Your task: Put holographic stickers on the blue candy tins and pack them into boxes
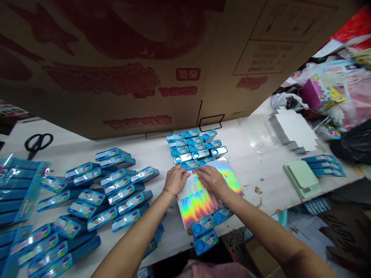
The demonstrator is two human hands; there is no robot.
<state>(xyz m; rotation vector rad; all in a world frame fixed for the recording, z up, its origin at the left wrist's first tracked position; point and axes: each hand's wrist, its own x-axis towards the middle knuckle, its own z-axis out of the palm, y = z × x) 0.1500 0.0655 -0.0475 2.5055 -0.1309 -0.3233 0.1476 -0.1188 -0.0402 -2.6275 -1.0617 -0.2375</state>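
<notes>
A shiny rainbow holographic sheet [199, 204] lies on the white table in front of me. My left hand [177, 180] is at the sheet's upper left edge, its fingers closed and bent inward. On the sheet's upper part, my right hand [213, 180] has its fingers curled and held together, pointing toward the left hand. What the fingertips pinch, if anything, is hidden. Just beyond the hands, blue printed boxes [197, 147] stand in short rows. More blue boxes [205, 242] sit at the table's near edge, below the sheet.
A large cardboard carton [174, 104] rises at the back. Many blue boxes [124, 193] stand to the left, near black scissors [37, 143]. At right are a pale green scale [301, 178], grey-white card blanks [297, 129] and heaped plastic bags [356, 96].
</notes>
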